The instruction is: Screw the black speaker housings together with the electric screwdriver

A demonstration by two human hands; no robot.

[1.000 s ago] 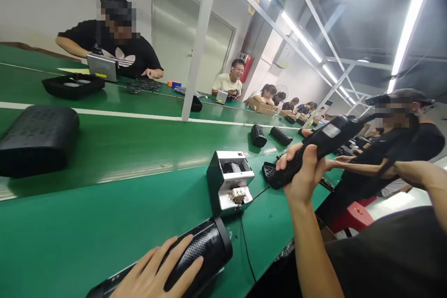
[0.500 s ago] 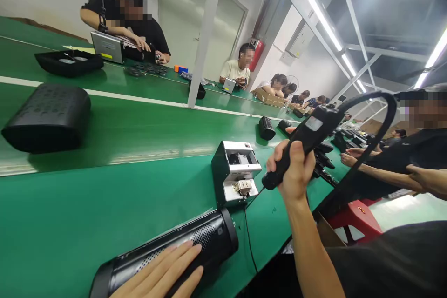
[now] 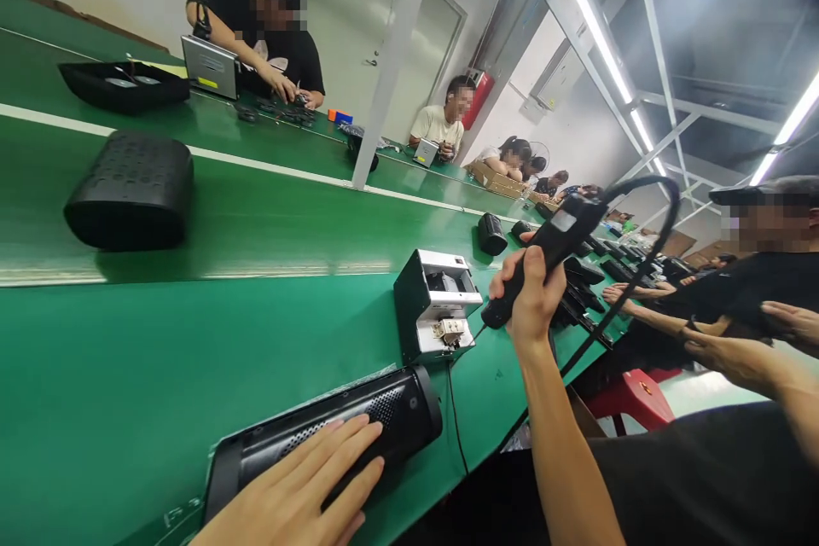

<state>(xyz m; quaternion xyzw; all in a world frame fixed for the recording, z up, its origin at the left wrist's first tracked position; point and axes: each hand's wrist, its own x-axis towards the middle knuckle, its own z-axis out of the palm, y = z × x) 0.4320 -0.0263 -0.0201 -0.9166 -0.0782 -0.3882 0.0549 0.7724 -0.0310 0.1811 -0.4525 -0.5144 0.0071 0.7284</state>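
While the left hand (image 3: 300, 490) is laid flat, fingers spread, on the black speaker (image 3: 326, 439) lying at the lower centre of the green counter (image 3: 159, 341), a black tool (image 3: 543, 260) is held in the closed grip of the right hand (image 3: 531, 299) at centre right. A grey box (image 3: 435, 303) is seen just beyond the speaker, and another black speaker (image 3: 131, 192) is set at the upper left.

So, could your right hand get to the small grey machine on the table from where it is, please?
Probably yes, though not freely: the right hand hovers just beside the grey machine with nothing between them, but its fingers are wrapped around a black power tool.
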